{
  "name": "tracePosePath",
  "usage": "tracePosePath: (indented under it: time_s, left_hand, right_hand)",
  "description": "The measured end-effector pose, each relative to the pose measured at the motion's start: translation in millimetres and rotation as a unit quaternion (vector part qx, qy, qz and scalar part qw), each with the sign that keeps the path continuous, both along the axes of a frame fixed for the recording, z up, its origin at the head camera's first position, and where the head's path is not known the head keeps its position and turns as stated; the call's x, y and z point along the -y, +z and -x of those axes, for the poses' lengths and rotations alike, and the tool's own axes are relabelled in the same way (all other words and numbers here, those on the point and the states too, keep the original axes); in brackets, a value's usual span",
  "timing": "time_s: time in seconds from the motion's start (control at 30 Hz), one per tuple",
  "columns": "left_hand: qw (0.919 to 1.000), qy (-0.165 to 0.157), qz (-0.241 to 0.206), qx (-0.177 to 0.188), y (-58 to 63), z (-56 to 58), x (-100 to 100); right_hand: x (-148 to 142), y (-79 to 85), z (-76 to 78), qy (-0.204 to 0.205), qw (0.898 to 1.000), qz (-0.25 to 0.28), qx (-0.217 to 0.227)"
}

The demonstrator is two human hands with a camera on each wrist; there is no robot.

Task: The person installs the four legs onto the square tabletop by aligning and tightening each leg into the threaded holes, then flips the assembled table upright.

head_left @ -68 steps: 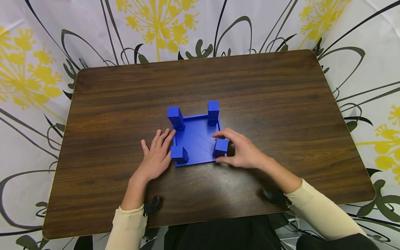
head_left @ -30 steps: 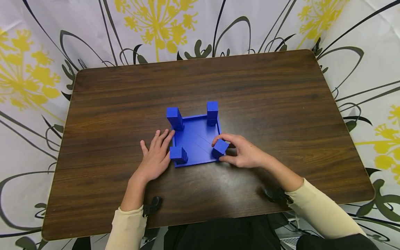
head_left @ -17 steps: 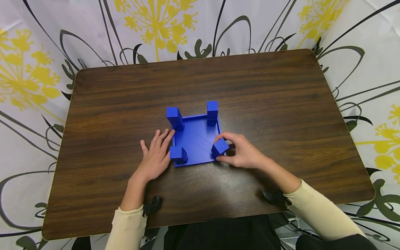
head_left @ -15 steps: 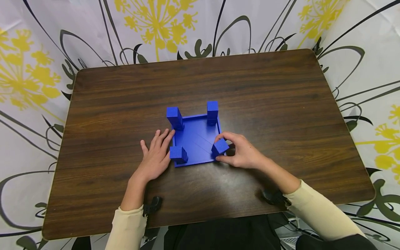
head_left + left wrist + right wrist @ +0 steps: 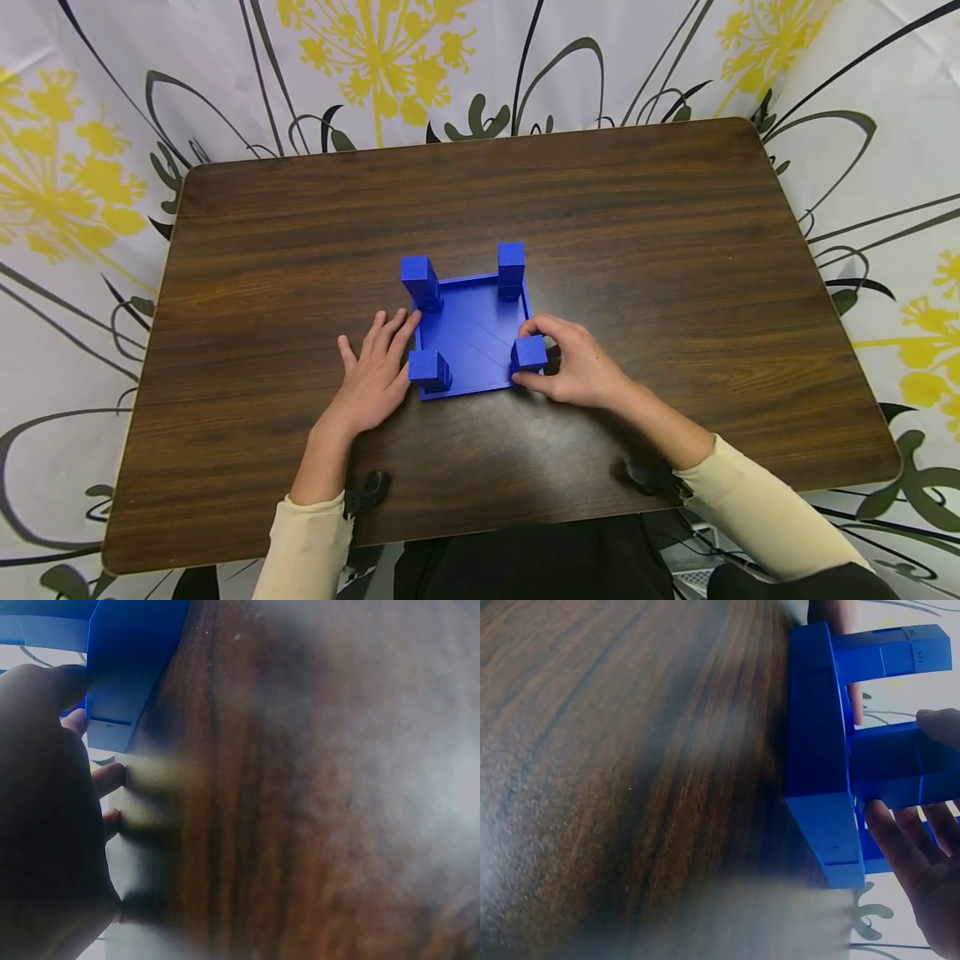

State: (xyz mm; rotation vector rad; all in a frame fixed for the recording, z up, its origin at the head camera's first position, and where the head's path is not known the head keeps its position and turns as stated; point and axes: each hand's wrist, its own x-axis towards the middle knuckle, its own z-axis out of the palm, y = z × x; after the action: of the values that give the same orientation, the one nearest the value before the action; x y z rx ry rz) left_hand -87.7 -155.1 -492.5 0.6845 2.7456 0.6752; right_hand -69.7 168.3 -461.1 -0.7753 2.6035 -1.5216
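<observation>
A shallow blue square tray (image 5: 472,333) with a low rim lies on the table, a blue square post standing at each corner. My right hand (image 5: 585,367) pinches the near right post (image 5: 529,353) between thumb and fingers. In the right wrist view, thumb and fingers sit on opposite sides of that post (image 5: 885,761). My left hand (image 5: 375,375) lies flat by the tray's left side, fingers straight and spread, the nearest fingertip at the rim. Close to its palm edge stands the near left post (image 5: 429,370). The far left post (image 5: 422,282) and far right post (image 5: 512,268) stand untouched.
The brown wood-grain table (image 5: 675,233) has rounded corners. Behind it and at its sides hangs a white curtain (image 5: 660,50) with yellow and grey plant prints. Dark camera mounts sit at both wrists, the left one (image 5: 366,492) low over the table's front part.
The near right post, turned askew half a second to a second ago, now stands square with the tray. My right thumb has shifted slightly left. The left hand stays put.
</observation>
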Motion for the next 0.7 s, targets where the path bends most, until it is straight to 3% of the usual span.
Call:
tracePosePath:
  time_s: [0.33,0.7]
  left_hand:
    - [1.0000,0.000,0.000,-0.001,-1.3,-0.1,0.1]
    - [1.0000,0.004,0.002,-0.002,-0.1,0.1,-0.4]
  right_hand:
    - [-1.1,1.2,0.1,-0.008,1.000,-0.011,-0.006]
    - [-13.1,11.3,6.3,0.080,0.996,-0.015,0.037]
